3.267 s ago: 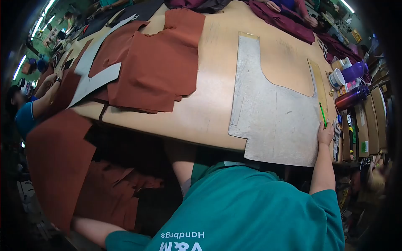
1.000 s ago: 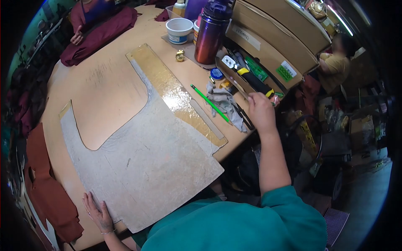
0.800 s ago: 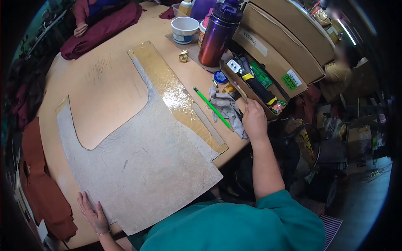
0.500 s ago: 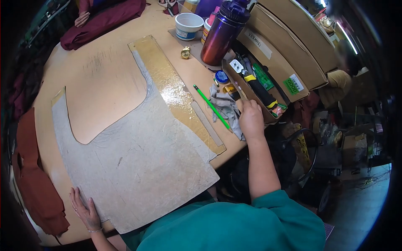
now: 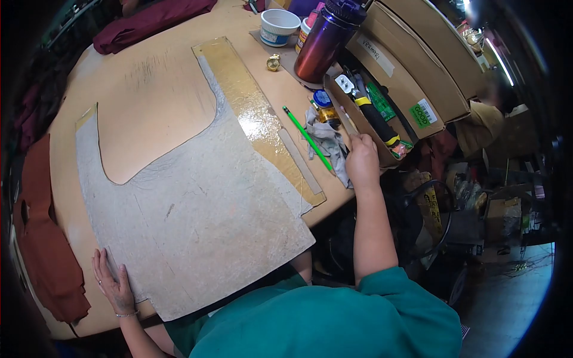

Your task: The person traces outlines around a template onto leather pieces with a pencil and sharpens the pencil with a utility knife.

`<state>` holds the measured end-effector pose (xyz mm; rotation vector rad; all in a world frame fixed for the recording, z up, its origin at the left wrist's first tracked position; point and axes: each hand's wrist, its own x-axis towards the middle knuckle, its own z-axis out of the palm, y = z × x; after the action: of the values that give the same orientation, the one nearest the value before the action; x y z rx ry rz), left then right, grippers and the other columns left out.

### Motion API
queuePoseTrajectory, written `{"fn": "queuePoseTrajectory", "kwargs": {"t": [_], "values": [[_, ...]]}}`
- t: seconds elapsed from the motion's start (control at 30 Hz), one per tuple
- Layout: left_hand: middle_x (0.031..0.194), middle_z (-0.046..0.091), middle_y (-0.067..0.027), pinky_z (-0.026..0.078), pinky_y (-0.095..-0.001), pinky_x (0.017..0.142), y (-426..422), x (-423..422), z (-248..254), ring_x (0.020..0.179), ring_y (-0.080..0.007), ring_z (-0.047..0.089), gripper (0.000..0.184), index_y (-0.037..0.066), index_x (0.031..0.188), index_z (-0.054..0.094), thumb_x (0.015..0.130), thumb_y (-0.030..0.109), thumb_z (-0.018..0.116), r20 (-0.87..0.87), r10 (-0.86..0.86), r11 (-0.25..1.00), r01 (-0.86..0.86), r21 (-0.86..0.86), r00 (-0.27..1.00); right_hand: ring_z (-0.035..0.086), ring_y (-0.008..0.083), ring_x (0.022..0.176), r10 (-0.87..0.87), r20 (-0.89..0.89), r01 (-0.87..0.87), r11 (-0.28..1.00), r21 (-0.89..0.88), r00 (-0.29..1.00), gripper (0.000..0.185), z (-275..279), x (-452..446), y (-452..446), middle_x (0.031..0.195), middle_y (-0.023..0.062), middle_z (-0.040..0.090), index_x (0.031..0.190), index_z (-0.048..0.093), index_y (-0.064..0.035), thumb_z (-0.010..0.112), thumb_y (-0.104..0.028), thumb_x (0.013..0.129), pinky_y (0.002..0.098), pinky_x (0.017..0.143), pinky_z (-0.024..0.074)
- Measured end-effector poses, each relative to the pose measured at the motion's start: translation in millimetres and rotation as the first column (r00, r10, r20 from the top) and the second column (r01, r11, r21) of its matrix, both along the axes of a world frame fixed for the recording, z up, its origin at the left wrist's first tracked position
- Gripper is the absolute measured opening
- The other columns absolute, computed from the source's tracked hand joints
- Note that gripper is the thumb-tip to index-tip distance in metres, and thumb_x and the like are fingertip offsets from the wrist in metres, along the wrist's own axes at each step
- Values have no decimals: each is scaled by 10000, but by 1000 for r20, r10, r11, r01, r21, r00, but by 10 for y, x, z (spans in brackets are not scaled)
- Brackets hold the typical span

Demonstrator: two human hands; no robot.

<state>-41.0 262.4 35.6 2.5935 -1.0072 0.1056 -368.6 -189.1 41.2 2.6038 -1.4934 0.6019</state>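
Note:
A large grey pattern board [image 5: 197, 221] with a U-shaped cut-out and a shiny tan taped strip lies on the table. My left hand [image 5: 114, 285] rests flat at its lower left edge, fingers apart. Beside the open cardboard box [image 5: 391, 156], my right hand [image 5: 363, 160] is closed near a thin tan strip or handle; what the fingers hold is hidden. Just left of that hand are a crumpled grey cloth [image 5: 327, 138], a green pencil [image 5: 307, 138] and an amber jar with a blue lid [image 5: 323, 99].
The box holds a black-and-yellow handled tool [image 5: 375, 119] and a white plug [image 5: 344, 83]. Behind stand a purple-red bottle [image 5: 322, 45], a white tub [image 5: 279, 28] and a gold watch [image 5: 273, 62]. Rust-coloured fabric [image 5: 48, 238] lies left, maroon fabric [image 5: 152, 27] at the back.
The view has shifted slightly. My right hand has drawn a little back toward me along the box edge. My left hand stays flat at the board. The other person's hand at the back is less visible.

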Motion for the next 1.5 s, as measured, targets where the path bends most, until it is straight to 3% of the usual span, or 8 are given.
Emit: {"fn": "queuePoseTrajectory", "kwargs": {"t": [0.63, 0.87, 0.93, 1.1, 1.17, 1.23, 1.33, 1.5], "values": [[1329, 351, -180, 213, -436, 1016, 22, -1, -28, 1243, -339, 296, 483, 55, 1258, 415, 819, 224, 527, 10, 28, 1000, -28, -4, 1000, 532, 352, 859, -11, -38, 11, 1000, -6, 999, 184, -4, 11, 31, 979, 190, 524, 823, 603, 37, 454, -12, 728, 406, 778, 440], [1319, 372, -167, 229, -435, 1006, 1, -46, 2, 1233, -326, 321, 499, 63, 1259, 420, 807, 230, 550, 63, 61, 997, -63, 43, 996, 564, 349, 825, 27, -208, -21, 999, 31, 978, 181, 86, 72, -90, 979, 180, 541, 837, 602, 28, 456, -45, 759, 411, 732, 480], [1295, 402, -163, 246, -434, 997, 30, -4, -115, 1215, -328, 347, 495, 59, 1242, 435, 798, 232, 565, 102, 5, 999, 0, -44, 995, 571, 360, 837, -133, -170, 153, 982, 111, 976, 182, 125, 158, -111, 960, 171, 554, 852, 596, 9, 444, -70, 791, 426, 729, 482], [1224, 475, -158, 292, -430, 974, 68, 10, -110, 1183, -336, 390, 478, 50, 1179, 479, 769, 257, 611, 131, 37, 995, -25, -95, 991, 533, 351, 925, 207, 54, -197, 969, -148, 977, 209, 179, 285, 247, 960, 197, 549, 967, 569, 12, 536, -66, 776, 415, 819, 423], [1216, 495, -117, 290, -441, 969, 95, 16, -80, 1172, -328, 409, 450, 72, 1166, 488, 773, 254, 609, 39, 83, 987, -76, -145, 996, 509, 349, 961, 220, 94, -220, 976, -13, 971, 250, 222, 500, 526, 984, 187, 542, 987, 556, 27, 578, -74, 760, 397, 842, 407], [1031, 577, -172, 411, -378, 874, 118, 38, -83, 1002, -326, 532, 202, -6, 935, 581, 759, 93, 596, 133, 31, 943, 15, -333, 991, 482, 348, 986, 264, 54, -264, 964, -18, 963, 279, 103, 694, 654, 1021, 184, 530, 998, 562, 12, 601, -122, 756, 408, 862, 387], [1000, 591, -163, 444, -324, 785, 231, 39, -15, 907, -254, 575, 122, -10, 807, 613, 775, 108, 609, -277, -8, 771, -171, -613, 961, 443, 351, 1053, 190, -139, -226, 921, -318, 972, 309, 28, 922, 896, 1112, 170, 495, 1042, 557, -27, 563, -218, 800, 418, 891, 365], [897, 576, -137, 446, -340, 753, 482, 514, 76, 846, -255, 560, 237, 2, 791, 579, 762, 227, 648, 36, 216, 820, -161, -549, 976, 434, 345, 1062, 292, 12, -291, 956, -26, 956, 292, -282, 1008, 782, 1118, 174, 484, 1026, 545, -20, 540, -224, 817, 416, 888, 363]]}}
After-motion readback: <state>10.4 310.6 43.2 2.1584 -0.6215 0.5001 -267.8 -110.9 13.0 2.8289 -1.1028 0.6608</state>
